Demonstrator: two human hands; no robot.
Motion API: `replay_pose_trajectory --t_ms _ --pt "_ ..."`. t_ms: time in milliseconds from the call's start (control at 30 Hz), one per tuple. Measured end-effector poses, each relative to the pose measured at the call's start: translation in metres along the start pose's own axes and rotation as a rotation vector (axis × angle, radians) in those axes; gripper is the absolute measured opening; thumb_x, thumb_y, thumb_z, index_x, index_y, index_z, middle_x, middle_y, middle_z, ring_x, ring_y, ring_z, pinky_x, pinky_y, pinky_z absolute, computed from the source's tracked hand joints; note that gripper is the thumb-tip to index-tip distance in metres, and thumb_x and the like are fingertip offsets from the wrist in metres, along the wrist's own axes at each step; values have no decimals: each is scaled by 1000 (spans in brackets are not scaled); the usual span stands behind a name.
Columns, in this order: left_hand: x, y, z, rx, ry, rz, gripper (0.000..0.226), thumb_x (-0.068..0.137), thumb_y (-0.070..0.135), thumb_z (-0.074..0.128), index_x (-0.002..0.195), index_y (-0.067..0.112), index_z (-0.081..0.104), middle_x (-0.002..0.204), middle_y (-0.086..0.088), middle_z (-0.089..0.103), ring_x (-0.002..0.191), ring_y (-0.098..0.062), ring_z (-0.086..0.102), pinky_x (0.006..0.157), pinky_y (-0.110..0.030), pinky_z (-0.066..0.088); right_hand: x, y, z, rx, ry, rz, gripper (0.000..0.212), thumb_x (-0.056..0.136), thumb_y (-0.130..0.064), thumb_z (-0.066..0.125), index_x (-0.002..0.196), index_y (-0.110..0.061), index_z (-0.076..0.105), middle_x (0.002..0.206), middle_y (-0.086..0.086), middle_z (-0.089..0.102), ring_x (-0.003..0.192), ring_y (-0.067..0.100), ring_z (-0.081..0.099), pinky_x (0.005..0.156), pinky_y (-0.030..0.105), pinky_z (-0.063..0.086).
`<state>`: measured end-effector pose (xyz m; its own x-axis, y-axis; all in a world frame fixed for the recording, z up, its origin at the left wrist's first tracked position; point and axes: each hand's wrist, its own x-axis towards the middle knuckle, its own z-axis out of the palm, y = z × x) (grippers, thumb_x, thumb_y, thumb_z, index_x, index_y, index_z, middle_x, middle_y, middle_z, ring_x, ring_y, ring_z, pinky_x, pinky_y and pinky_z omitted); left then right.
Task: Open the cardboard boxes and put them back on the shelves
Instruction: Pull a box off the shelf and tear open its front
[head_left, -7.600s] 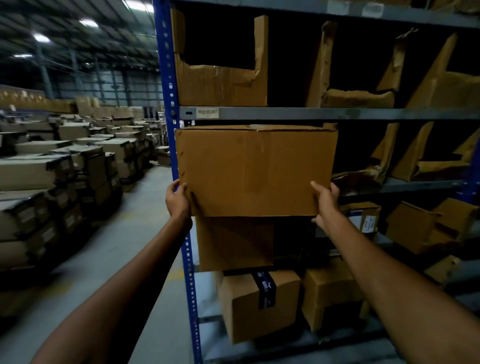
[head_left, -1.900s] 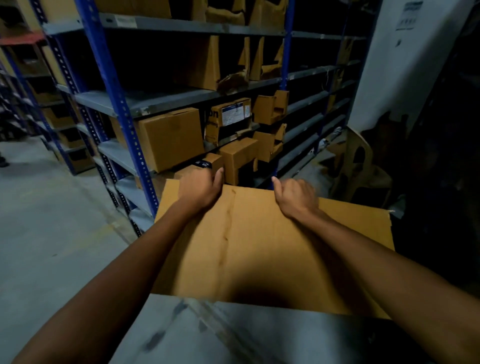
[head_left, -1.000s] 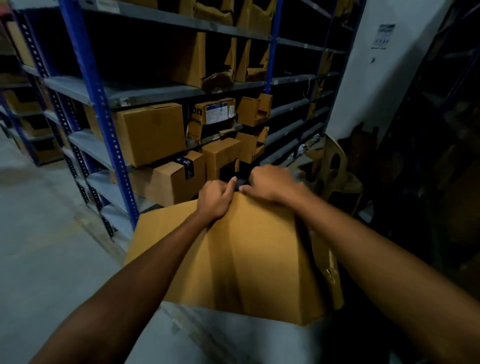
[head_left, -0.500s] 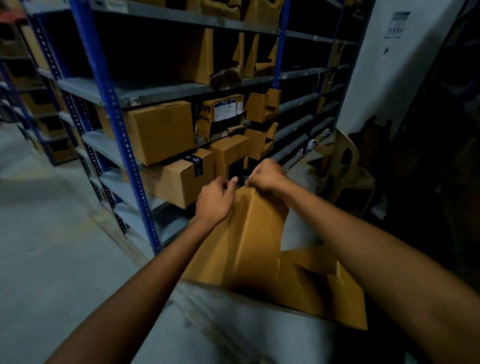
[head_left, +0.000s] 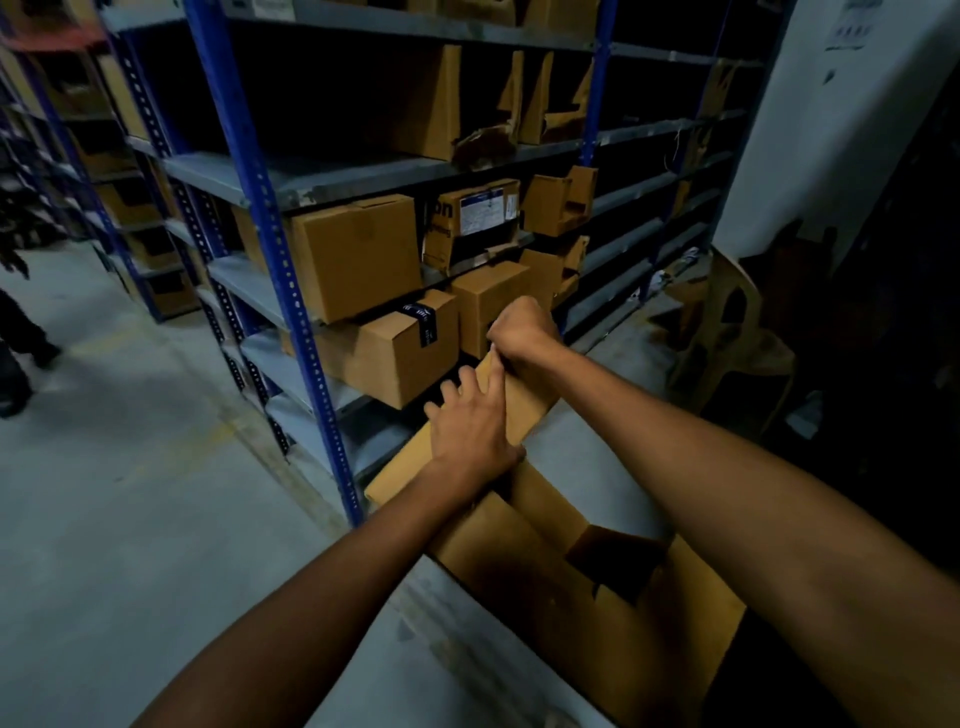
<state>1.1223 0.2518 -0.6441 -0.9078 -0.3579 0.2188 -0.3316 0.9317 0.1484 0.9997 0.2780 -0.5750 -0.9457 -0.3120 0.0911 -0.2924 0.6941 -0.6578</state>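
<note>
"Lying where, the cardboard box (head_left: 545, 582)?"

"On a grey surface (head_left: 587, 457) right in front of the person. It is opened out, its brown panels sprawled low, with one flap (head_left: 524, 400) raised at the far end."

"And the hands?"

"The right hand (head_left: 524, 332) is curled round the flap's top edge and grips it. The left hand (head_left: 467, 431) lies on the flap lower down, fingers straight and spread, pressing the cardboard."

"What stands around it?"

"Just beyond is a rack with blue uprights (head_left: 260, 218) and grey shelves (head_left: 332, 176). A closed box (head_left: 358, 254) sits on one shelf. Below it a box with black tape (head_left: 395, 358) juts over the shelf edge. Beside the closed one is a labelled box (head_left: 472, 223), its lower front crumpled. The higher shelves hold cut-open cartons (head_left: 431, 104)."

"Anything further off?"

"To the right, a tan plastic chair (head_left: 737, 338) stands near a white wall (head_left: 810, 130) with a paper sheet on it. At the far left, on the concrete floor (head_left: 130, 467), are someone's dark legs and shoes (head_left: 21, 343), blurred."
</note>
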Motion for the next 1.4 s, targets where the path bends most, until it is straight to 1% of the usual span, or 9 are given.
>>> replay_pose_trajectory --t_ms 167,233,300,400,500,600,733,1033,1400 --pt "31 -15 -3 -41 31 -54 122 69 49 77 151 27 -11 133 -17 34 116 -37 41 88 -54 43 -10 21 -20 135 187 -89 21 90 -38 60 78 -22 68 89 -1 70 86 23 64 75 35 53" --pt "42 -26 0 -81 31 -127 118 70 49 76 151 29 -8 135 -17 34 118 -37 41 90 -55 40 -15 42 -26 17 250 -120 20 90 -40 57 84 -24 67 95 2 70 91 27 63 72 33 50" --pt "51 -37 3 -146 23 -206 116 71 50 76 151 30 -5 137 -18 34 121 -39 40 94 -56 37 -18 70 -32 -178 285 -121 25 89 -42 55 102 -24 66 110 8 66 104 30 60 80 37 48" --pt "61 -47 2 -209 13 -301 117 69 54 77 152 31 -3 143 -19 30 127 -41 35 100 -57 32 -24 117 -44 -388 276 42 65 84 -56 56 138 -20 45 145 16 40 133 36 35 101 53 35" --pt "69 -50 -2 -266 36 -361 117 70 50 78 152 32 -3 144 -20 30 129 -43 33 102 -59 29 -33 154 -52 -347 182 303 102 73 -70 65 151 -22 19 160 16 8 143 43 12 108 67 18" --pt "77 -49 -7 -308 69 -393 116 70 48 78 152 34 -4 142 -22 32 127 -42 36 100 -59 31 -36 176 -56 -140 135 494 127 59 -68 78 154 -26 5 158 20 5 141 48 15 107 69 23" --pt "86 -41 -17 -364 123 -395 114 72 45 77 152 35 -4 142 -23 31 127 -42 36 99 -61 32 -32 186 -57 80 70 529 142 53 -67 82 152 -28 -13 156 23 13 139 50 22 108 64 29" --pt "106 -39 -68 -484 380 -347 121 69 48 78 152 35 -9 133 -19 34 121 -39 38 100 -58 33 -20 138 -89 -14 509 338 122 55 -65 77 150 -26 11 140 22 37 125 41 39 98 52 35" --pt "117 -50 -150 -633 738 -276 117 67 44 79 152 35 -1 135 -17 36 123 -35 39 100 -52 32 -7 57 -143 110 833 66 119 54 -64 77 149 -33 12 141 17 39 127 38 39 102 54 33"
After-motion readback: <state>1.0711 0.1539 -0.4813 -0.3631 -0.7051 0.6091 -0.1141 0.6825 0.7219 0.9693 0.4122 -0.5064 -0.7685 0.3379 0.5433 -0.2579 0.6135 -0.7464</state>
